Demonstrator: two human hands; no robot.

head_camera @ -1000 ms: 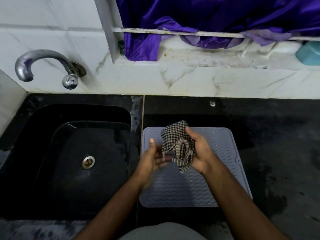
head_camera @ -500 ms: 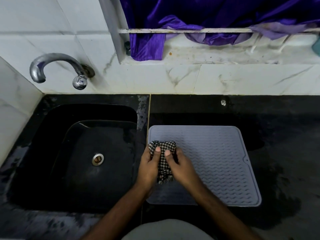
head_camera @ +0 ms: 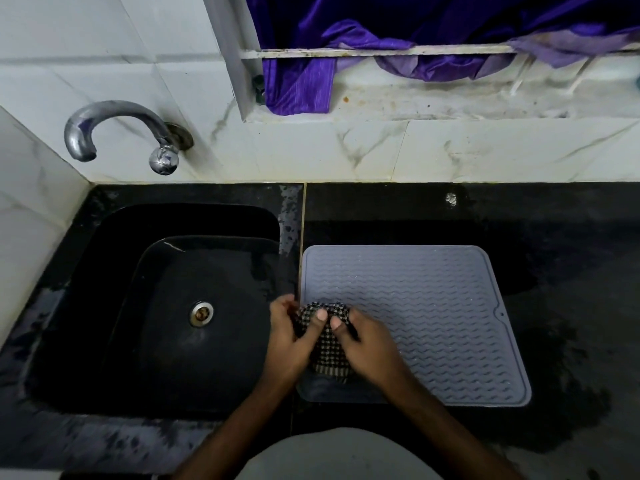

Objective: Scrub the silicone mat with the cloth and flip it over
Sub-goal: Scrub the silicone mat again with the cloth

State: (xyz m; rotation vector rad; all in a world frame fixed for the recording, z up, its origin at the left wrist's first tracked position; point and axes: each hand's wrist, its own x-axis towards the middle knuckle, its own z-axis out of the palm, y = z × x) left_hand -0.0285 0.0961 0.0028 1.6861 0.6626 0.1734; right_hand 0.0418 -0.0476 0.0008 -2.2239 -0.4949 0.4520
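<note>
Sink [head_camera: 114,306] and tap [head_camera: 121,133] are sitting left of the mat [head_camera: 433,306], which is lying flat on the black counter [head_camera: 571,271]. Over the mat's left edge, the left hand [head_camera: 289,336] and right hand [head_camera: 367,348] are both gripping the bunched checked cloth [head_camera: 327,351], thumbs pressing on top.

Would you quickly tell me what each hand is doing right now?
Left hand: grips the checked cloth.
Right hand: grips the same cloth.

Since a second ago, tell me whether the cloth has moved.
Yes. The cloth was held up over the middle of the mat; it is now bunched low at the mat's left edge, nearer the sink.
</note>
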